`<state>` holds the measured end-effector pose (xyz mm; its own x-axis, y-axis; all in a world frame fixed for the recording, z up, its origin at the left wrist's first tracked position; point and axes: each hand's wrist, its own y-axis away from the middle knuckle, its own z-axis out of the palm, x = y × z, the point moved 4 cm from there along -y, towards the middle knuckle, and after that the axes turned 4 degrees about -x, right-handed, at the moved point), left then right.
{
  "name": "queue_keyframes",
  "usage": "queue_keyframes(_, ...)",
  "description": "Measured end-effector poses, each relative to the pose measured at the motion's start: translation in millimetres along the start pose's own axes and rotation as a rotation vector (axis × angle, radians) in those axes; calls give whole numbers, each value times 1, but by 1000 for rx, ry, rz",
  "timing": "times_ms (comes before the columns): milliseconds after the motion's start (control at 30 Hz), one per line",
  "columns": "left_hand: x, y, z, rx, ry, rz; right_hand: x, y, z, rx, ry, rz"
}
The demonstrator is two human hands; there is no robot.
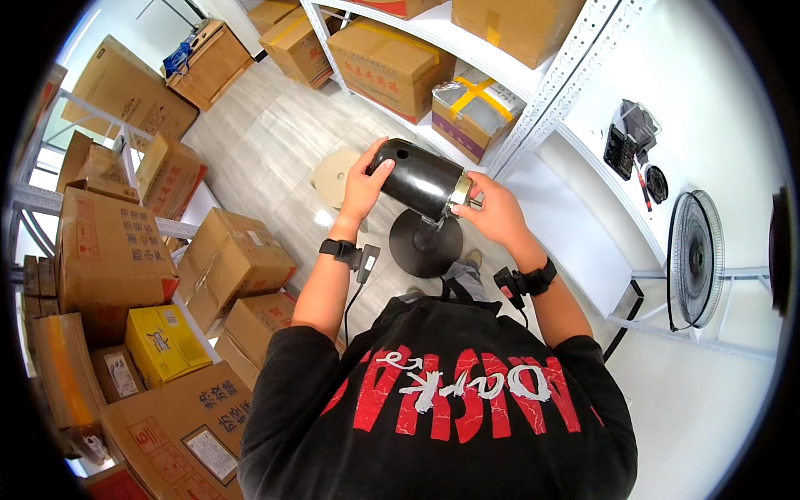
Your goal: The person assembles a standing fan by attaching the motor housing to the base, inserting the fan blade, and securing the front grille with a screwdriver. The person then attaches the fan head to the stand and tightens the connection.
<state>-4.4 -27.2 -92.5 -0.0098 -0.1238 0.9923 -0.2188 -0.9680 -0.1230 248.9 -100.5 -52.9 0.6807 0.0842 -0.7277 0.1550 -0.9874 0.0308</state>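
A black glossy cylindrical fan motor housing [417,177] lies sideways atop a stand with a round black base [435,257]. My left hand [364,185] is closed around the rounded rear end of the housing, with the thumb on its near side. At the other end is a pale metal front piece [461,192] with a short shaft. My right hand [498,212] grips this front piece between thumb and fingers, and its fingertips partly hide it.
A round beige disc [335,177] lies on the floor behind the stand. Cardboard boxes [233,265] fill the left shelving. At right, a white shelf holds a wire fan guard [696,260], a screwdriver [644,190] and a black bit case [618,153]. More boxes [390,68] stand on the far shelf.
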Motion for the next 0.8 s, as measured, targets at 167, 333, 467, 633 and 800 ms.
queue_keyframes(167,-1,1,-1,50,16,4,6,2,3,26,-37,9)
queue_keyframes(333,3,-29,-13,142,25,-16,10,-1,1,37,-54,37)
queue_keyframes(467,-22,-46,-17,25,230,-150,9,-2,5,65,-37,0)
queue_keyframes(633,-49,-48,-6,3,483,-225,9,-4,4,68,-3,18)
queue_keyframes(800,-36,-50,-3,20,371,-198,8,-3,2,16,-11,56)
